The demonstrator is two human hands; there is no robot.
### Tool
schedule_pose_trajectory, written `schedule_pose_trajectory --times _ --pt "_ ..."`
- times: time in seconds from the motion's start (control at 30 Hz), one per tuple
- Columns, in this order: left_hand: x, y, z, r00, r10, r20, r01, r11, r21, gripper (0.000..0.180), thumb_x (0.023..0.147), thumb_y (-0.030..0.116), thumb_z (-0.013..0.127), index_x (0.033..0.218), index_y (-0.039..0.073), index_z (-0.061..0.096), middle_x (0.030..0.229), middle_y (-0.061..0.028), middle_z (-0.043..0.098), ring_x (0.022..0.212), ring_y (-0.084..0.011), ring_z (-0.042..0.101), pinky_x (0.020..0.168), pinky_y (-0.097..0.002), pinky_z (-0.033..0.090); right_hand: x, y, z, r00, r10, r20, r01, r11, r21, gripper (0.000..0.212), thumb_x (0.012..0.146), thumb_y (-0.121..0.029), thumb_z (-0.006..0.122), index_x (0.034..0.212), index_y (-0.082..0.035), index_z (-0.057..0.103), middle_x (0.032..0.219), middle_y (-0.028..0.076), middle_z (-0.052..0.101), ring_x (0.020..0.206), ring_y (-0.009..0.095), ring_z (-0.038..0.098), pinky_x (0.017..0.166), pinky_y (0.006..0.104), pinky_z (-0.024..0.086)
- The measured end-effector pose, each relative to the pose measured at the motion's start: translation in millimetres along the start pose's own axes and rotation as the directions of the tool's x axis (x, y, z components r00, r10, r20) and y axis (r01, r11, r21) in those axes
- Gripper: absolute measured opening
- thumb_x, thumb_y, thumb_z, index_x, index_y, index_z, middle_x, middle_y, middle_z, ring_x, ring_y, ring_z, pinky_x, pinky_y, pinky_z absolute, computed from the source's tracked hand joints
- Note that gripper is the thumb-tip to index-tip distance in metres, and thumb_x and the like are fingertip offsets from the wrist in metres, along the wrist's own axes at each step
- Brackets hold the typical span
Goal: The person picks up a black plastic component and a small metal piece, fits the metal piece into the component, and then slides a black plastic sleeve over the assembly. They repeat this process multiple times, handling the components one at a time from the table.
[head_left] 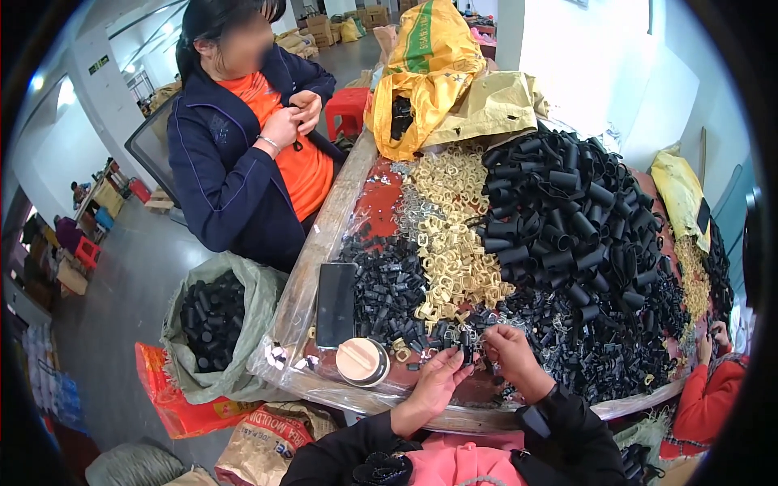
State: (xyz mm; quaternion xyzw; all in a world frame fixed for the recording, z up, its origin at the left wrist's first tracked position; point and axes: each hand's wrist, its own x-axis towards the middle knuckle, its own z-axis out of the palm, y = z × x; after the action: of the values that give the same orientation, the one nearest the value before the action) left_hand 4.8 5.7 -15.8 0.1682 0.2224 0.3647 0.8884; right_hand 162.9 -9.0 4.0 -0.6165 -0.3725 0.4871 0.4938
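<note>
Over the near edge of the table, my left hand [438,379] has its fingers closed on a small black plastic part [465,353]. Just right of it, my right hand [512,350] is closed in a pinch. Whatever lies between those right fingertips is too small to make out. Small black plastic pieces [389,283] are heaped beyond my left hand. A long pile of cream-coloured plastic buckle-like pieces [454,251] runs away from me behind both hands. Small metal clips [421,211] lie scattered beside it.
Large black tubes [559,211] are piled at the right. A dark phone-like slab [335,304] and a round lidded jar [362,361] stand left of my hands. A sack of black cylinders [215,316] sits by the table. Co-workers sit at left [251,138] and right [713,397].
</note>
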Motion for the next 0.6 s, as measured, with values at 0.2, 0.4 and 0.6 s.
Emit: schedule_pose_trajectory --times 0.2,0.4,0.6 --pt "-4.4 -5.1 -1.4 1.000 -0.001 -0.023 0.001 1.000 -0.015 0.016 0.083 0.012 0.051 0.096 0.003 0.051 0.096 -0.0065 0.056 0.093 -0.0166 0.053 0.085 -0.0321 0.042 -12.2 2.7 3.6 0.973 -0.222 0.061 0.220 0.816 -0.534 0.020 0.077 -0.016 0.055 0.068 0.001 0.056 0.054 0.003 0.055 0.050 0.006 0.049 0.044 0.0228 0.039" --pt "-1.5 -9.9 -9.6 0.999 0.046 0.010 -0.046 0.997 -0.064 0.018 0.082 0.015 0.052 0.095 0.005 0.050 0.096 -0.0071 0.055 0.093 -0.0195 0.052 0.087 -0.0351 0.040 -19.4 -1.1 6.4 0.975 -0.222 -0.011 0.204 0.914 -0.349 0.021 0.077 -0.021 0.055 0.070 -0.001 0.057 0.056 0.007 0.055 0.051 0.010 0.052 0.045 0.0265 0.041" --pt "1.5 -6.4 -10.5 1.000 -0.018 -0.002 0.018 1.000 0.016 0.028 0.084 0.019 0.049 0.102 -0.002 0.046 0.104 -0.0140 0.052 0.097 -0.0228 0.050 0.091 -0.0371 0.037 -25.7 4.7 3.5 0.965 -0.256 0.050 0.246 0.828 -0.503 0.024 0.076 -0.025 0.054 0.073 -0.001 0.054 0.065 0.017 0.054 0.060 0.030 0.055 0.052 0.0366 0.042"
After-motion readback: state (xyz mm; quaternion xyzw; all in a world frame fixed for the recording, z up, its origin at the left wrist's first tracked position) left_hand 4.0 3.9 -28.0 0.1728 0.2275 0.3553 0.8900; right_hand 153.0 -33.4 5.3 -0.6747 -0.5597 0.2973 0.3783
